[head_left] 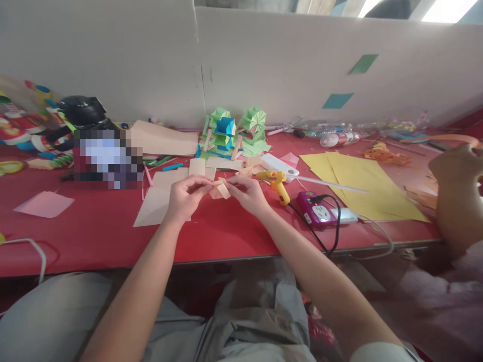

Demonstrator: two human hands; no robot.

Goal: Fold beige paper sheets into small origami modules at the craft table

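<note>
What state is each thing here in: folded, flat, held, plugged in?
Peach paper piece: folded, held between both hands
Left hand: pinching the piece
Right hand: pinching its other side
Yellow glue gun: lying on table, unheld
Purple power socket: black plug apparently in
Yellow sheets: flat, overlapping
Reddish-labelled bottle: on its side
Pink paper: flat

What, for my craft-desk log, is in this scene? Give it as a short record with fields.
Left hand: holds the folded paper
Right hand: holds the same piece
Surface: red table
Tool: yellow glue gun, lying right of the right hand
Power: purple socket, black plug in it
Back: green and blue paper models
Right side: yellow sheets; another person's arm
</note>
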